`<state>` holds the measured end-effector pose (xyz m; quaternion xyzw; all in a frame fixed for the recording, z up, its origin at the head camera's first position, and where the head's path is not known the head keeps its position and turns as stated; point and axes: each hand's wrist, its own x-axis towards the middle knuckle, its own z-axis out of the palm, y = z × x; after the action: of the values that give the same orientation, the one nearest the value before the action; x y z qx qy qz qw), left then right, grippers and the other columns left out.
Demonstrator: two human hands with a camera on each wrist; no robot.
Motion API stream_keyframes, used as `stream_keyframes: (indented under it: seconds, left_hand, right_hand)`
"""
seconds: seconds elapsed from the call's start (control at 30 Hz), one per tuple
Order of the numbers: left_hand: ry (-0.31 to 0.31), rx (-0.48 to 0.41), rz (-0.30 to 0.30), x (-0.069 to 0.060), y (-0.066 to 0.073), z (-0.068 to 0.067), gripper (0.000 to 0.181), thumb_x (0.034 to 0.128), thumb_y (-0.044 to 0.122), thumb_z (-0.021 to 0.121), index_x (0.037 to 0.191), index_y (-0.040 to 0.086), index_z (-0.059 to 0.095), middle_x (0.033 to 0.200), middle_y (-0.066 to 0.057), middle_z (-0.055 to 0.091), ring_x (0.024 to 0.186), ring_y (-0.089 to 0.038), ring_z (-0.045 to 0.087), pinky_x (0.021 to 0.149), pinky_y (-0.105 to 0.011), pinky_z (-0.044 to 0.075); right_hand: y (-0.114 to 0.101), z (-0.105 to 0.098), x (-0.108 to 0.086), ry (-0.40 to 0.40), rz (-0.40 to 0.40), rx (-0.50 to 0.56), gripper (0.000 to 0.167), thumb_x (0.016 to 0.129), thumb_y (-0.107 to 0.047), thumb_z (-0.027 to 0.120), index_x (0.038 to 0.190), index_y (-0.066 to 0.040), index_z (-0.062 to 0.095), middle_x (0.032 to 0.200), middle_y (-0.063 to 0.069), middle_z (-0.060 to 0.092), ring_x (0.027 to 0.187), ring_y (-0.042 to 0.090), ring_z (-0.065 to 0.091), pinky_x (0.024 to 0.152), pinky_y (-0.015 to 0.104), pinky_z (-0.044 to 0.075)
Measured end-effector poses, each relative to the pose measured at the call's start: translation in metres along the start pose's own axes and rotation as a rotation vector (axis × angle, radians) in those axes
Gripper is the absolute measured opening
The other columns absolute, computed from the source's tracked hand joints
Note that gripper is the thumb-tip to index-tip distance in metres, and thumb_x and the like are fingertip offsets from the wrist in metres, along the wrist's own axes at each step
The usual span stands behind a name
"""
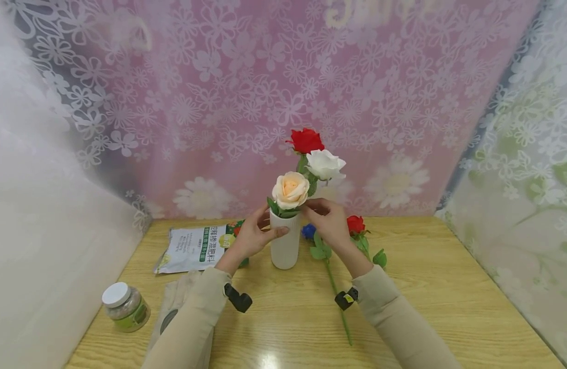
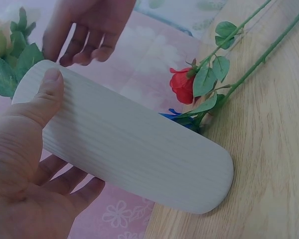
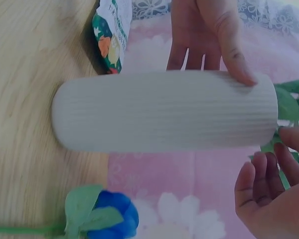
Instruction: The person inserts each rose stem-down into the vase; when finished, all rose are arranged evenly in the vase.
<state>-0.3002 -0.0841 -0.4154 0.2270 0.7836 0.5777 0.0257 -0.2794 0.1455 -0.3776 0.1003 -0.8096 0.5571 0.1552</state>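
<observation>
A white ribbed vase point(image 1: 285, 246) stands upright on the table, its outline also large in both wrist views. My left hand point(image 1: 254, 234) grips its upper part, thumb on the near side and fingers round the far side. A peach rose point(image 1: 290, 190), a white rose point(image 1: 326, 165) and a red rose point(image 1: 306, 140) rise from the vase. At the rim's right side is my right hand point(image 1: 329, 225), its thumb and fingertips at the green leaves point(image 3: 288, 103) below the blooms. Whether these fingers pinch a leaf or stem is not clear. The other fingers curl loosely.
Right of the vase lie a blue rose point(image 1: 308, 231) and another red rose point(image 1: 355, 224). A printed fertilizer bag point(image 1: 191, 248) lies to the left. Nearer me are a white-lidded jar point(image 1: 128, 310) and a beige cloth-like item point(image 1: 172, 297). A flowered curtain point(image 1: 246, 102) stands behind.
</observation>
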Motion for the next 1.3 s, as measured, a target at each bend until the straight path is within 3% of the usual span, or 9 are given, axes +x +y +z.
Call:
stream_keyframes:
  seconds: [0.13,0.23,0.43,0.6,0.73,0.9,1.3]
  left_hand:
    - [-0.005,0.000,-0.002,0.000,0.001,0.000,0.089,0.0968,0.027,0.080,0.168,0.032,0.028,0.156,-0.013,0.054,0.144,-0.036,0.054,0.115,-0.054,0.051]
    - [-0.008,0.001,0.005,0.000,0.001,-0.001,0.089,0.0970,0.026,0.080,0.168,0.031,0.027,0.156,-0.014,0.054,0.144,-0.036,0.055,0.115,-0.054,0.051]
    - [-0.009,-0.001,0.008,0.000,0.002,-0.001,0.089,0.0965,0.026,0.081,0.168,0.031,0.028,0.156,-0.013,0.054,0.144,-0.036,0.055,0.114,-0.054,0.051]
    - [-0.010,-0.004,0.007,0.001,0.000,-0.001,0.089,0.0965,0.027,0.081,0.168,0.032,0.028,0.157,-0.013,0.054,0.144,-0.036,0.055,0.114,-0.056,0.051]
    - [-0.002,-0.011,0.004,0.001,-0.003,-0.001,0.089,0.0964,0.026,0.081,0.168,0.032,0.028,0.156,-0.013,0.054,0.144,-0.036,0.055,0.114,-0.057,0.051]
    - [-0.002,-0.016,0.004,0.001,-0.003,-0.001,0.089,0.0962,0.025,0.081,0.168,0.032,0.028,0.156,-0.013,0.054,0.144,-0.037,0.055,0.114,-0.057,0.051]
    - [-0.007,-0.018,-0.002,0.002,-0.003,-0.001,0.088,0.0962,0.028,0.081,0.168,0.032,0.029,0.156,-0.013,0.053,0.144,-0.037,0.054,0.114,-0.056,0.051]
  right_hand:
    - [0.008,-0.016,-0.004,-0.045,0.039,-0.013,0.033,0.099,-0.031,0.075,0.122,-0.007,0.077,0.120,0.015,0.076,0.098,0.028,0.074,0.079,0.033,0.063]
    - [0.014,-0.030,-0.005,-0.045,0.065,-0.002,0.036,0.100,-0.032,0.074,0.125,-0.006,0.075,0.117,0.014,0.076,0.091,0.021,0.073,0.077,0.030,0.062]
    - [0.028,-0.062,-0.011,-0.054,0.169,0.070,0.042,0.101,-0.032,0.073,0.132,-0.003,0.070,0.105,-0.006,0.074,0.083,0.004,0.068,0.073,0.022,0.061]
    - [0.038,-0.089,-0.020,-0.062,0.195,0.048,0.046,0.103,-0.032,0.071,0.139,-0.004,0.066,0.118,-0.005,0.072,0.096,0.002,0.068,0.082,0.021,0.060]
    - [0.049,-0.106,-0.026,-0.074,0.203,0.042,0.049,0.104,-0.032,0.070,0.142,-0.001,0.063,0.111,-0.009,0.073,0.092,0.004,0.068,0.080,0.023,0.061]
    - [0.065,-0.119,-0.035,-0.076,0.233,0.044,0.053,0.103,-0.031,0.071,0.143,0.003,0.060,0.100,-0.013,0.072,0.086,0.006,0.069,0.078,0.028,0.064]
    - [0.094,-0.136,-0.054,-0.109,0.292,0.037,0.054,0.104,-0.029,0.070,0.144,0.005,0.057,0.104,-0.009,0.073,0.088,0.012,0.073,0.081,0.041,0.067]
